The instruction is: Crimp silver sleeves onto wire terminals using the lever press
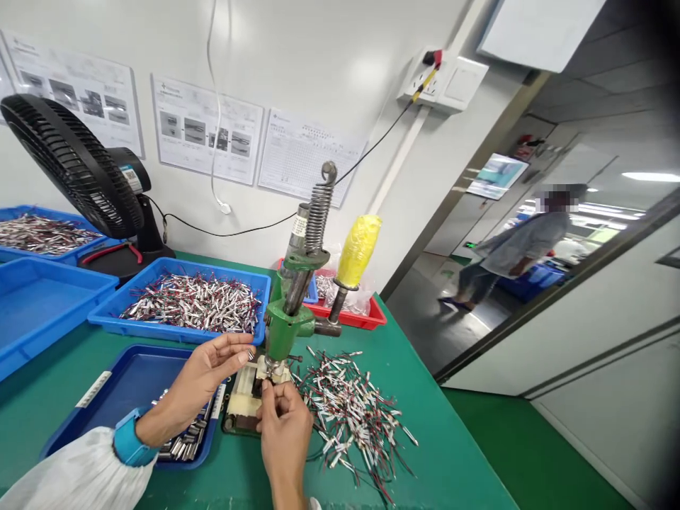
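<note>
A green hand press [284,329] with a spring and a yellow-wrapped handle [360,251] stands on the green table. My left hand [210,372] is just left of the press head, its thumb and fingers closed on a small metal cylinder [251,354]. At the base of the press, my right hand [285,425] has thumb and fingers pinched beside the fixture [245,389]; what they hold, if anything, is hidden. Below my left forearm, a dark blue tray [125,382] holds metal cylinders [185,443]. Wired parts [355,411] lie piled right of the press.
Behind the tray stands a blue bin [185,329] of wired parts. An empty-looking blue bin [47,297] and a black fan [74,156] are at left. A red bin [372,319] sits behind the press. A person [525,241] walks beyond the doorway.
</note>
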Tool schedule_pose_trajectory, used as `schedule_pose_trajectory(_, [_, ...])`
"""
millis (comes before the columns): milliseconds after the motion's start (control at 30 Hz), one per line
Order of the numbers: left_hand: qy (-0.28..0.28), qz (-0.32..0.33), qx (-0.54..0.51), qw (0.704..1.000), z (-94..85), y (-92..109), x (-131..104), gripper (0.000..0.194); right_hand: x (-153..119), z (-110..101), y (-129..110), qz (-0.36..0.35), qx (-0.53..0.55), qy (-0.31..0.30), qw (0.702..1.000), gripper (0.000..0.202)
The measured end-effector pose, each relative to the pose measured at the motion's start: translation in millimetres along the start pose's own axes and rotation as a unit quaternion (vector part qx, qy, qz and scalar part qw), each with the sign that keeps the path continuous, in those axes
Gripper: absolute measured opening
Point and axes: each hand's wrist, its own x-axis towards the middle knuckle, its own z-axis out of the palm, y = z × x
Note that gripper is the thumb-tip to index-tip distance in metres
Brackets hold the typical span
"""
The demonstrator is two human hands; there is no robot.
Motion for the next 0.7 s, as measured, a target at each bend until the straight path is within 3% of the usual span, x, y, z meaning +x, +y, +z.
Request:
schedule_pose_trajectory(133, [-0.032, 0.045, 0.089, 0.994, 13.1, -5, 6, 0.055, 0, 1, 3, -0.007, -0.003, 0.006, 1.000, 0.052])
schedule_pose_trajectory(333, [-0.078, 0.118, 0.181, 0.973, 28.1, -1, 13, 0.036, 0, -1, 2, -0.009, 0.000, -0.004, 1.000, 0.050])
schedule_pose_trajectory(433, [-0.093, 0.128, 0.195, 0.968, 27.5, 2, 16, 0.034, 0, -1, 0, 0.000, -0.005, -0.007, 1.000, 0.050])
schedule_pose_trajectory(600, [-0.056, 0.110, 0.205, 0.971, 19.3, 0, 19, 0.048, 1, -1, -4, -0.009, -0.010, -0.004, 1.000, 0.050])
schedule_pose_trajectory(700, [-0.070, 0.116, 0.206, 0.969, 19.8, 0, 18, 0.045, 0, -2, -5, -0.014, -0.009, -0.003, 1.000, 0.049])
